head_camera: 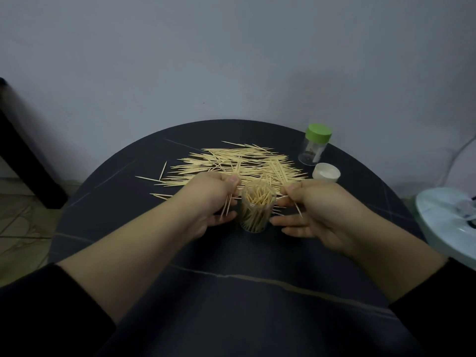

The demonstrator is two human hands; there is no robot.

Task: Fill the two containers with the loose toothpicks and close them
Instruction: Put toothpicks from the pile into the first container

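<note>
Dim, bluish light; soft focus; wide-angle bending at edges.

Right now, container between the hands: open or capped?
Open. The container stands upright, uncapped, toothpick tips showing at its mouth; a white lid lies apart.

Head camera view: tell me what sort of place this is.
Probably a room in a home: a small round dark table against a plain wall, a tiled floor beside it, and toothpicks scattered on top.
</note>
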